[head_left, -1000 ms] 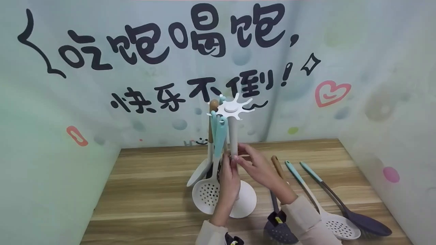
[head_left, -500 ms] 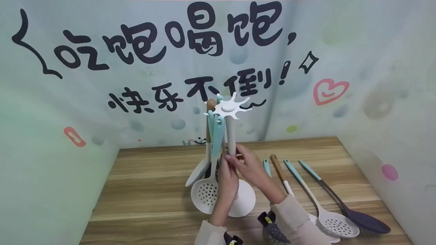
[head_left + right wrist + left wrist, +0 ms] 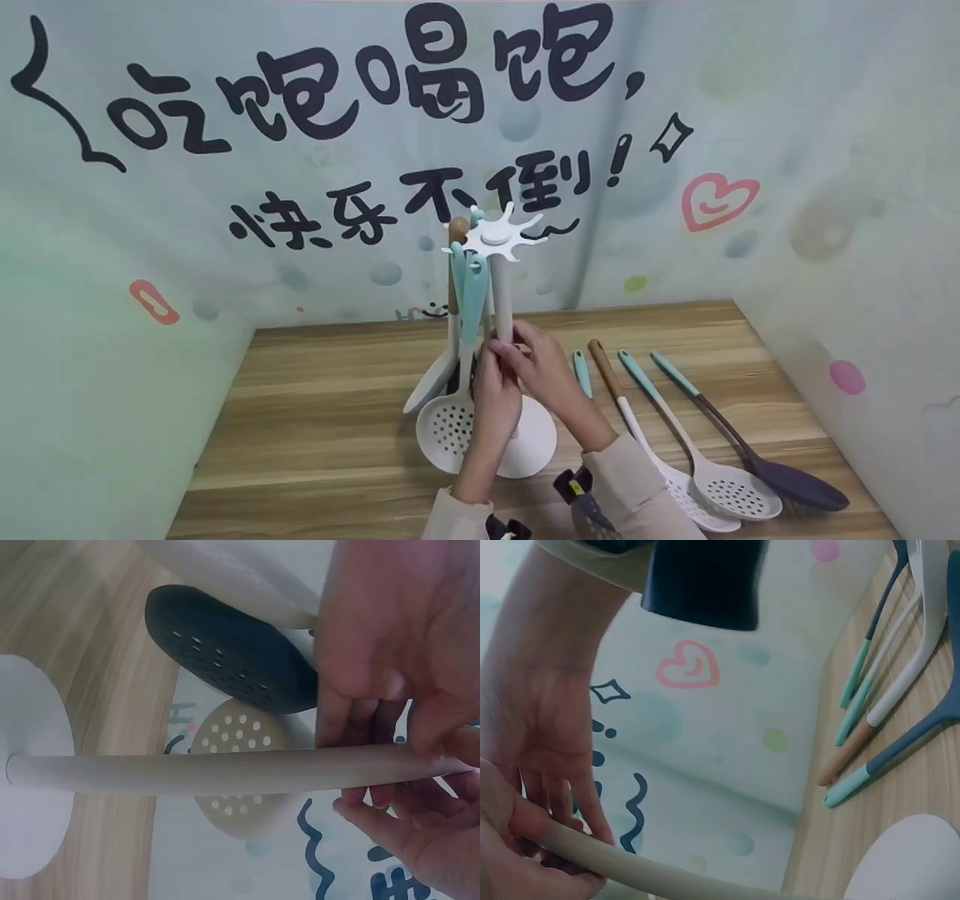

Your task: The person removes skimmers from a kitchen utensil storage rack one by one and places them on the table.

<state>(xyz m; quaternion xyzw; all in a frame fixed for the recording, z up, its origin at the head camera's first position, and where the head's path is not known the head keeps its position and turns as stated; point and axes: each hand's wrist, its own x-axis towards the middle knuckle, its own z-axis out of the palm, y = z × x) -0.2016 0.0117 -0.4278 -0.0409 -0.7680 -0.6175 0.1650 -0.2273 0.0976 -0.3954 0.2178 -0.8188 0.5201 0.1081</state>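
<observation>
The utensil stand point(image 3: 502, 296) rises upright near the middle of the tabletop point(image 3: 315, 420), its round base point(image 3: 534, 454) appearing to rest on the wood, and both hands grip its pole. The left hand point(image 3: 498, 394) is curled round it while the right hand point(image 3: 544, 371) pinches it between thumb and fingers at about the same height, the two nearly meeting; a hold from both sides probably keeps the slim pole from twisting or tipping. That would make sense because the load looks lopsided: the white skimmer point(image 3: 446, 435), a wooden-handled utensil point(image 3: 453, 292) and a dark perforated utensil point(image 3: 229, 649) hang on the left, whereas the right-hand prongs of the white crown point(image 3: 495, 235) show nothing hung. The holes at the handle ends seem made for those prongs, which lets the broad heads dangle beside the pole. To the right, a dark spoon point(image 3: 806, 484), a slotted spoon point(image 3: 739, 495), a white turner point(image 3: 675, 480) and a teal handle point(image 3: 581, 369), partly hidden by the forearm, lie with grips pointing towards the back wall point(image 3: 375, 292), fanned side by side, likely so each can be picked up separately.
</observation>
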